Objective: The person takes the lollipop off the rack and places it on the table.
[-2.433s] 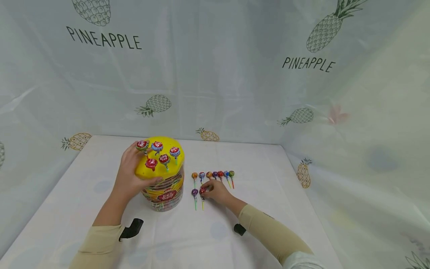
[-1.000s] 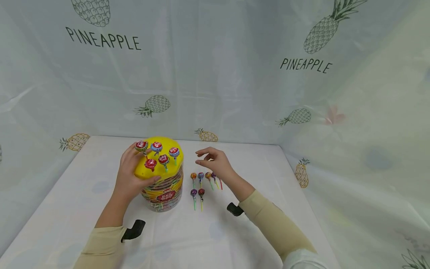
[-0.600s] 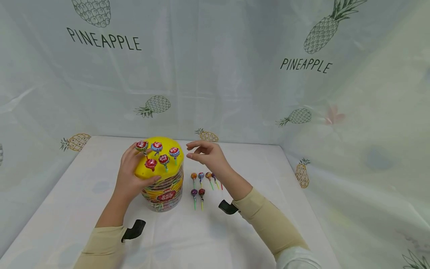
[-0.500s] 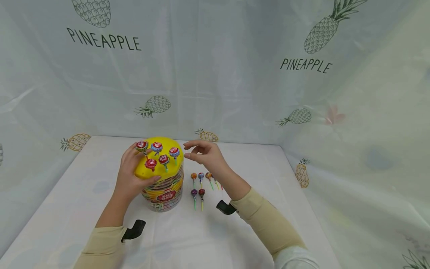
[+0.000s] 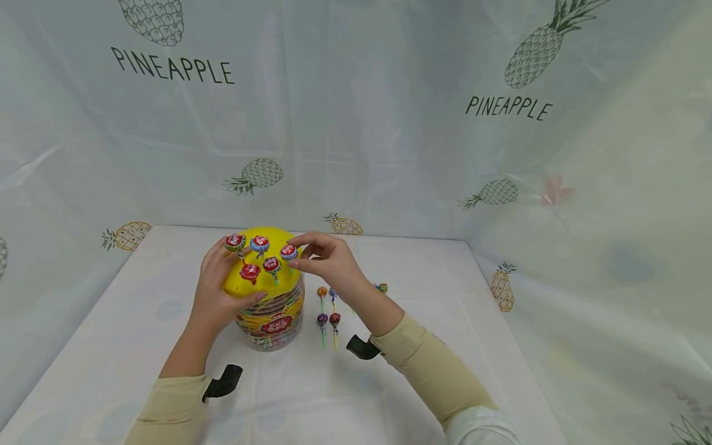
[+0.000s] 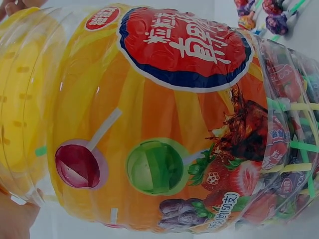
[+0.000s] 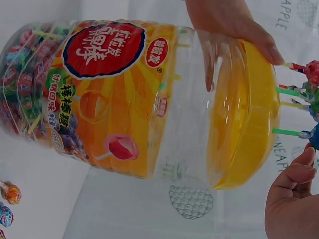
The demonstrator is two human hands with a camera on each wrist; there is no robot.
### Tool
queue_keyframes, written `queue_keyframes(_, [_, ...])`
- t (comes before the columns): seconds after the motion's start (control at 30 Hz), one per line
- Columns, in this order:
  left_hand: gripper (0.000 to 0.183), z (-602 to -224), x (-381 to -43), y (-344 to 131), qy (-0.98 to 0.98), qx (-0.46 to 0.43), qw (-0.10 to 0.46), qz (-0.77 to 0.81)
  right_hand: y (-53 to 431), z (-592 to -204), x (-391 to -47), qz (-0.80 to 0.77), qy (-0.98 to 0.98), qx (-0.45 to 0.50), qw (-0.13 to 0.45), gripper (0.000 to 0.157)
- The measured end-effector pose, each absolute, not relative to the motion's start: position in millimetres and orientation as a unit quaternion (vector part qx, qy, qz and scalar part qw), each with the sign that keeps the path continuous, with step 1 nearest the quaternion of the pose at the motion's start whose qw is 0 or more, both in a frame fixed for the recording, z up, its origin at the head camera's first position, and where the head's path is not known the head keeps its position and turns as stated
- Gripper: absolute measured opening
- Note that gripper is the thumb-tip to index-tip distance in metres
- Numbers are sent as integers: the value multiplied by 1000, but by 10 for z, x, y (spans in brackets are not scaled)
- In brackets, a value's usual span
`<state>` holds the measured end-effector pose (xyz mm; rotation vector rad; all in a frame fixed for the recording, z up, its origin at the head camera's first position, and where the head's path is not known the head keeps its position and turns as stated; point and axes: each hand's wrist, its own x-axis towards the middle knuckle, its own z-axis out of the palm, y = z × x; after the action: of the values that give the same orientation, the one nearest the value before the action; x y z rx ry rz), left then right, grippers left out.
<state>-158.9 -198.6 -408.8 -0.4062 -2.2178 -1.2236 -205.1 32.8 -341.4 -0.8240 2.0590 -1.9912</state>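
A clear plastic candy jar (image 5: pixel 276 324) with a yellow lid (image 5: pixel 230 283) stands at the left of the table. Several wrapped lollipops rise from the lid on their sticks. My left hand (image 5: pixel 217 281) grips the lid from the left, its thumb along the front edge. Over the lid's right side, my right hand (image 5: pixel 330 262) has thumb and index finger about the head of a blue lollipop (image 5: pixel 288 252). In the right wrist view, the fingertips meet that blue lollipop (image 7: pixel 314 137). The left wrist view shows the jar's orange label (image 6: pixel 112 92).
On the white table (image 5: pixel 311 395), right of the jar, lie a purple lollipop (image 5: pixel 322 319), a red lollipop (image 5: pixel 335 319) and an orange lollipop (image 5: pixel 322 292). More lollipops lie behind the right forearm, partly hidden. A pineapple-print curtain (image 5: pixel 356 123) hangs behind and at the sides.
My right hand has left a red lollipop in the front row on the table, risen and moved left to the blue lollipop on the lid. My left hand keeps its place.
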Motion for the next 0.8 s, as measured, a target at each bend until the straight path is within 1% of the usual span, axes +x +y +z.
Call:
queue_keyframes(0.33, [70,-4091,-1589,-1978,-831,-150,285,-453,310,-3392,-2042,-667,693,-264,73,26])
queue_keyframes(0.57, [71,-4095,-1593,-1977,-830,-147,283,-458,369,-3358,-2013,-695,673,-248,52,25])
queue_keyframes(0.8, [71,-4092,-1591,-1975,-830,-141,283,-460,480,-3444,-2007,-711,667,-213,66,26])
